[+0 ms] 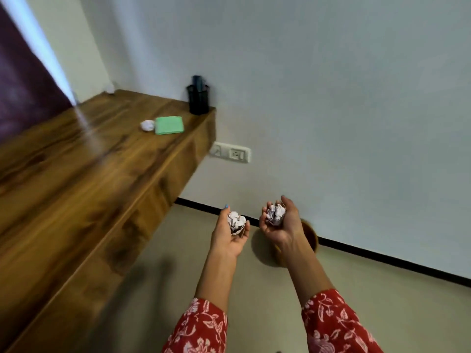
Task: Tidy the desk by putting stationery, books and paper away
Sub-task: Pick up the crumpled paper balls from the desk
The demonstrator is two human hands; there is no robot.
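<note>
Left hand (230, 234), lower centre: palm up, fingers curled round crumpled paper ball (237, 222). Right hand (279, 224) beside it: cupping second paper ball (275, 214), above brown bin (309, 238) on floor. Desk (76, 174), left of frame: third paper ball (147, 125) touching green notepad (169, 125); black pen holder (198, 98) at far corner.

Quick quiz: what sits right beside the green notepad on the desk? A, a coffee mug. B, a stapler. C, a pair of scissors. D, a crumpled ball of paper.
D: a white crumpled paper ball lies against the left edge of the green notepad on the wooden desk; the black pen holder stands apart, at the far corner.
</note>
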